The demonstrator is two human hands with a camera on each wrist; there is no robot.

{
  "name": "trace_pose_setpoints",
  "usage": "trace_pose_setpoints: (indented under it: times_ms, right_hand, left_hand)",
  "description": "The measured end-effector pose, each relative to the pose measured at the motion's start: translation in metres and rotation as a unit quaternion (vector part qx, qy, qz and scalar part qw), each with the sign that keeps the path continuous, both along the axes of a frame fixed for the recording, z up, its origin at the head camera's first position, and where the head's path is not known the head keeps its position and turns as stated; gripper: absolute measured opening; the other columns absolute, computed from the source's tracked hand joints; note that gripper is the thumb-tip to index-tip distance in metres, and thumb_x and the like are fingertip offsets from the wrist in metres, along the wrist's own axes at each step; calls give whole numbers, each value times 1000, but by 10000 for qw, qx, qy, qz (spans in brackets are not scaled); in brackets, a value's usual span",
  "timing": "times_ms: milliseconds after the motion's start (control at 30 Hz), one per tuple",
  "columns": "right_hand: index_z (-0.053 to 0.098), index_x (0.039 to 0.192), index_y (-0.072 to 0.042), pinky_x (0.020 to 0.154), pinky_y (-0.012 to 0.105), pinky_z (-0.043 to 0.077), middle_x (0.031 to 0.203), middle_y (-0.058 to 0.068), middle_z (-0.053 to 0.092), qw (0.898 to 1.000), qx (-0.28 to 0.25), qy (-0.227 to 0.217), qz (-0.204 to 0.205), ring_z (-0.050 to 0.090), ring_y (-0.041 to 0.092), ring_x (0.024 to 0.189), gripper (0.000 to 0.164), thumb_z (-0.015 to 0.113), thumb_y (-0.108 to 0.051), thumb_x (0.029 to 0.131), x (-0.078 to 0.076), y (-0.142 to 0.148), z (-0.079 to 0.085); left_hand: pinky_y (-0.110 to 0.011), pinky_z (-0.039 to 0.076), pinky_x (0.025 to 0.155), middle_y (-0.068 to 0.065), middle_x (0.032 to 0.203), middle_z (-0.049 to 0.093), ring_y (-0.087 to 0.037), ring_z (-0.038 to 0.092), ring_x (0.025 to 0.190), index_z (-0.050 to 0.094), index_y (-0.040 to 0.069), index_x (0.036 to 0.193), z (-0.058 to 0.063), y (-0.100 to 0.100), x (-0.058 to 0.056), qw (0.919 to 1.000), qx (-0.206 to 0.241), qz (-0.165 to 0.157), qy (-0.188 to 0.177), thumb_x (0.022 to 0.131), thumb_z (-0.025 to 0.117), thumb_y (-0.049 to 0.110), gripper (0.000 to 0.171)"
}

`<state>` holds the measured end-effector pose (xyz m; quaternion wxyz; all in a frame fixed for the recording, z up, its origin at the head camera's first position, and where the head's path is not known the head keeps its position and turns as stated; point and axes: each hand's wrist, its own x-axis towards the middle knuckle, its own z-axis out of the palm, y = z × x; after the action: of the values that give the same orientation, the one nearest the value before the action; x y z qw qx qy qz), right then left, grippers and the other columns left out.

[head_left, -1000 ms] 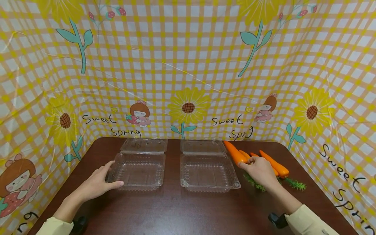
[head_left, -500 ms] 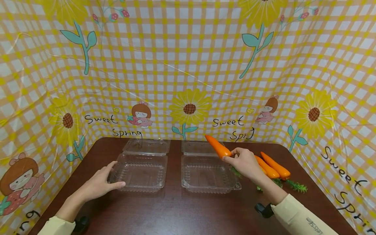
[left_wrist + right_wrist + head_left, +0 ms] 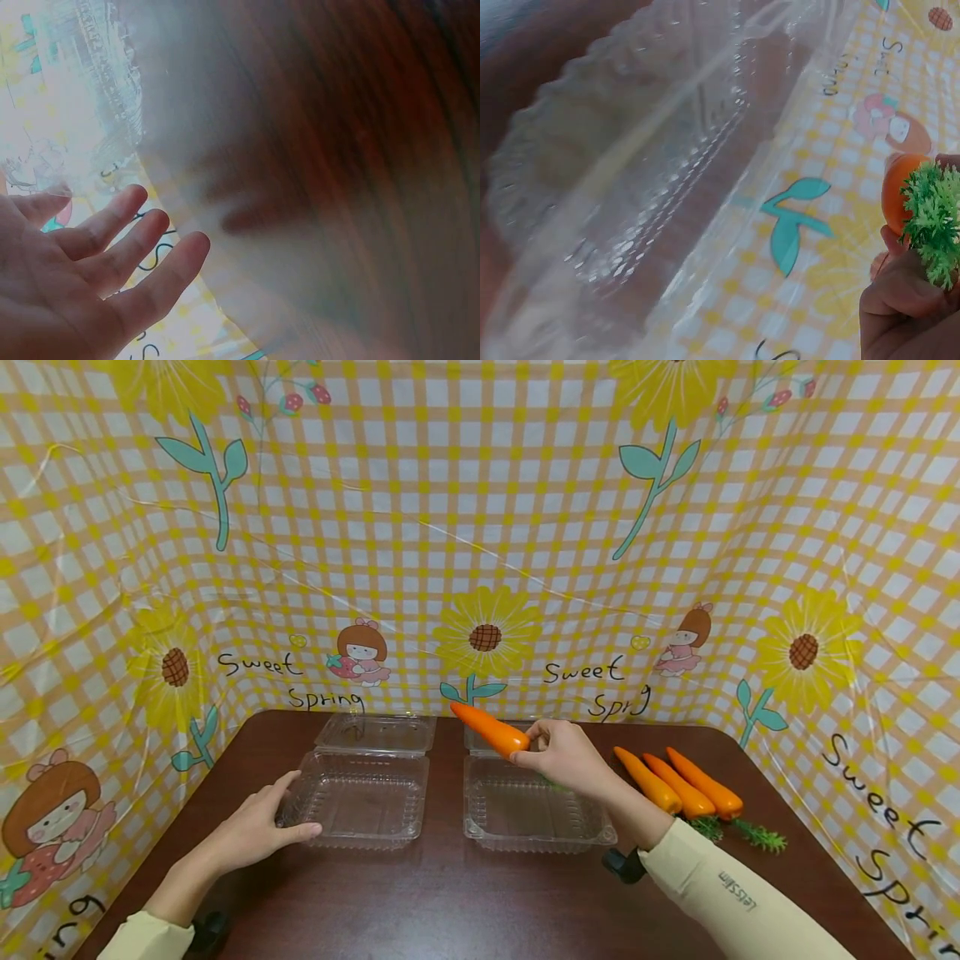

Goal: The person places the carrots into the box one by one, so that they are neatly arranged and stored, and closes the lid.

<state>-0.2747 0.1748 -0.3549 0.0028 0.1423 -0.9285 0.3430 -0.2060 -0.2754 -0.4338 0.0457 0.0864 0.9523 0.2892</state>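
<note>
An orange carrot (image 3: 489, 729) with a green leafy top (image 3: 934, 217) is pinched at its thick end by my right hand (image 3: 566, 757). It hangs over the back of the right clear plastic box (image 3: 540, 839), its tip pointing back and left. That box stands with its lid folded open behind it, and the hand covers part of it. My left hand (image 3: 251, 827) is at the left side of the left clear plastic box (image 3: 367, 839), fingers spread and thumb near its front corner. In the left wrist view those fingers (image 3: 161, 292) are extended and hold nothing.
Three more carrots (image 3: 686, 787) lie side by side on the dark brown table (image 3: 450, 902), right of the boxes, leafy ends toward me. The left box's open lid (image 3: 375, 734) lies behind it. A checked, flower-printed cloth (image 3: 480, 527) encloses the table's back and sides.
My right hand has lifted one carrot from the pile and carried it left over the right box. The left hand has stayed beside the left box.
</note>
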Motion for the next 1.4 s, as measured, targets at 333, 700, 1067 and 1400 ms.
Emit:
trace_pose_setpoints:
  times_ms: [333,700,1067,1400]
  right_hand:
    - [69,104,-9,51,25,32,69,2,50,9927,295,328,1119,37,11,50,28,78,-28,86,-10,-44,4]
    - [69,103,-9,58,25,32,70,1,50,9824,527,259,1776,40,11,58,29,81,-28,84,-18,-89,2]
    - [69,107,-10,61,27,46,77,-2,65,9740,791,-11,2123,57,13,61,30,80,-28,86,-29,-121,0]
    - [69,101,-10,52,25,41,74,-3,65,9662,976,-121,2383,52,11,54,24,79,-26,86,-40,-145,-1]
  left_hand:
    - [-65,46,92,-32,143,46,-51,43,132,20,2,158,2,1,1,10000,-12,32,-24,88,70,59,104]
    - [-66,44,94,-32,143,46,-50,43,133,20,4,159,0,1,1,10000,-2,89,16,87,71,59,103]
    - [-69,42,94,-33,148,41,-53,38,136,18,6,160,-1,1,1,10000,-18,80,-43,87,70,59,104]
    - [-74,39,94,-38,155,27,-58,26,140,12,10,163,1,1,2,9992,-211,124,-319,87,68,63,108]
